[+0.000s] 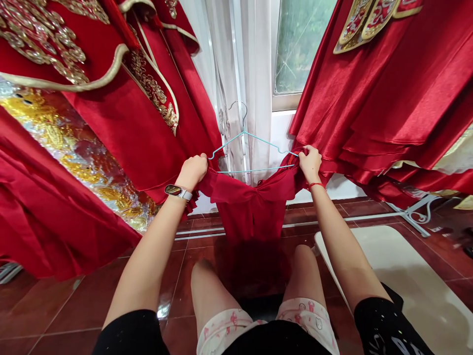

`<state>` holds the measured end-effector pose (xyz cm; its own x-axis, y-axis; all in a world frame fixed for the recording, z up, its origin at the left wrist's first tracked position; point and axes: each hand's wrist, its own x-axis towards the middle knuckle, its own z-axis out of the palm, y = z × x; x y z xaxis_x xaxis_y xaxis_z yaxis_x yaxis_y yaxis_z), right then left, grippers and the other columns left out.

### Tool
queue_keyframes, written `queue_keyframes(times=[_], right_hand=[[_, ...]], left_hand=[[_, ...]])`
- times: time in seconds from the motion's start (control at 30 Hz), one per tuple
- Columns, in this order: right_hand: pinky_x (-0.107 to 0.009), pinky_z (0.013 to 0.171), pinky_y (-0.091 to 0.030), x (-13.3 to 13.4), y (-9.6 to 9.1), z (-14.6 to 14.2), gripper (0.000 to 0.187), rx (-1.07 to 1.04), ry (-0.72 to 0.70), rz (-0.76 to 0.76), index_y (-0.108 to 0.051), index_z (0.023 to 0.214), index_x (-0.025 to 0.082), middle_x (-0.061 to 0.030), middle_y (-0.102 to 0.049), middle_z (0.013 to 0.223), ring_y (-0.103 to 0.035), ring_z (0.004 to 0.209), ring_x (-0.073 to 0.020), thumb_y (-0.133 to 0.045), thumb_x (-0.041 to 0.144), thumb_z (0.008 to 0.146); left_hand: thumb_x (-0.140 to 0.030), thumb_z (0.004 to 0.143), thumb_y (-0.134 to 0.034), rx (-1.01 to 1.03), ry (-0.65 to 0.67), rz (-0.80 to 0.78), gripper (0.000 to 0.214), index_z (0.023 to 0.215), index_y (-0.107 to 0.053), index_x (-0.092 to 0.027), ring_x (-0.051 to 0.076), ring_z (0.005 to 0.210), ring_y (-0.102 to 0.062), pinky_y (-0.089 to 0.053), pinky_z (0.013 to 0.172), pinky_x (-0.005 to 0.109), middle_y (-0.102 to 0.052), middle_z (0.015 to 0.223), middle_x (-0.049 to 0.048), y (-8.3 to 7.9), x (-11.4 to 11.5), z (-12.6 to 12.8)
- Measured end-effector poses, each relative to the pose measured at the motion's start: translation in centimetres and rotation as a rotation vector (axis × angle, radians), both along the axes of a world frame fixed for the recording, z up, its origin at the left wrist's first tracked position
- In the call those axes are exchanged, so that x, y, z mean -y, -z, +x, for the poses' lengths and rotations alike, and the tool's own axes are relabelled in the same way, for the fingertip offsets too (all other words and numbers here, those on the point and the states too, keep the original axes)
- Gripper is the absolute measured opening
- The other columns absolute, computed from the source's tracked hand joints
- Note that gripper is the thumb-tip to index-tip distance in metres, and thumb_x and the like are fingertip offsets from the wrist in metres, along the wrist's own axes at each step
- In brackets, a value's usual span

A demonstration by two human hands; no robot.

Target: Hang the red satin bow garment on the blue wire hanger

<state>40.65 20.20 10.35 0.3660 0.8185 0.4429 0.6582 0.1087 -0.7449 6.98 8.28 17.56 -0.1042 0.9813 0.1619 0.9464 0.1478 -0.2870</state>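
Observation:
A red dress point(254, 207) hangs in front of me on a thin light-blue wire hanger point(258, 137), its skirt falling between my knees. My left hand point(194, 171), with a watch at the wrist, is closed at the hanger's left end and the dress's left shoulder. On the other side my right hand point(310, 161) pinches the right shoulder cloth around the hanger's right end. The hanger's hook stands up and looks free of any rail. Part of each hand's fingertips is hidden by cloth.
Long red gowns with gold trim point(148, 118) hang close on the left, and more red gowns point(384, 98) on the right. Behind are a white curtain point(258, 74) and a window point(303, 49). A cream board-like surface point(388, 266) lies at lower right, near a white metal rack foot point(416, 217).

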Motion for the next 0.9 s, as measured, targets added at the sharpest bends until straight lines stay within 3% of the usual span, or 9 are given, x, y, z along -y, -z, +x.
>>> queue_keyframes(times=[0.27, 0.4, 0.5, 0.73, 0.83, 0.9], right_hand=[[-0.046, 0.098, -0.046, 0.5, 0.1, -0.8, 0.033, -0.03, 0.075, -0.01, -0.073, 0.109, 0.02, -0.0133, -0.074, 0.106, -0.065, 0.103, -0.0307, -0.051, 0.019, 0.085], [-0.045, 0.098, -0.046, 0.7, 0.1, -1.1, 0.033, -0.057, 0.091, -0.016, -0.072, 0.111, 0.021, -0.0126, -0.073, 0.107, -0.065, 0.104, -0.0306, -0.049, 0.02, 0.088], [-0.044, 0.099, -0.046, 0.6, 0.0, -1.2, 0.033, -0.062, 0.091, -0.029, -0.071, 0.113, 0.021, -0.0126, -0.073, 0.109, -0.064, 0.107, -0.0303, -0.049, 0.019, 0.089], [-0.042, 0.099, -0.046, 0.5, 0.3, -1.0, 0.031, -0.088, 0.062, -0.007, -0.071, 0.11, 0.02, -0.0114, -0.073, 0.109, -0.064, 0.105, -0.0287, -0.049, 0.019, 0.088], [-0.04, 0.097, -0.046, 0.4, 0.7, -0.8, 0.031, -0.099, 0.061, 0.007, -0.07, 0.108, 0.02, -0.0108, -0.073, 0.107, -0.064, 0.102, -0.0271, -0.047, 0.021, 0.087], [-0.038, 0.095, -0.047, 0.3, 1.0, -0.5, 0.031, -0.119, 0.055, 0.012, -0.07, 0.106, 0.019, -0.0105, -0.073, 0.106, -0.064, 0.099, -0.0256, -0.046, 0.021, 0.086]], left_hand=[[-0.022, 0.1, -0.031, 0.026, 0.002, -0.014, 0.043, 0.121, -0.062, 0.0, 0.038, 0.109, -0.071, -0.052, 0.091, 0.044, -0.071, 0.111, 0.0295, -0.6, -1.0, -0.9], [-0.022, 0.1, -0.027, 0.106, 0.023, -0.056, 0.048, 0.122, -0.065, -0.003, 0.034, 0.109, -0.069, -0.051, 0.094, 0.043, -0.071, 0.118, 0.0261, -1.3, -1.7, -2.5], [-0.02, 0.098, -0.026, 0.219, -0.006, 0.002, 0.049, 0.122, -0.067, -0.005, 0.034, 0.115, -0.066, -0.048, 0.098, 0.045, -0.07, 0.126, 0.0235, -1.3, -2.1, -3.2], [-0.023, 0.096, -0.033, 0.522, -0.218, 0.347, 0.04, 0.101, -0.07, -0.012, 0.031, 0.105, -0.065, -0.046, 0.093, 0.036, -0.073, 0.114, 0.0201, 1.2, -2.5, -3.5], [-0.021, 0.094, -0.037, 0.64, -0.257, 0.497, 0.03, 0.087, -0.065, -0.013, 0.021, 0.083, -0.058, -0.042, 0.082, 0.028, -0.07, 0.088, 0.0109, 2.9, -2.7, -4.4], [-0.018, 0.094, -0.039, 0.734, -0.282, 0.58, 0.026, 0.074, -0.056, -0.015, 0.014, 0.069, -0.045, -0.038, 0.071, 0.024, -0.052, 0.066, 0.0009, 4.1, -3.2, -5.3]])
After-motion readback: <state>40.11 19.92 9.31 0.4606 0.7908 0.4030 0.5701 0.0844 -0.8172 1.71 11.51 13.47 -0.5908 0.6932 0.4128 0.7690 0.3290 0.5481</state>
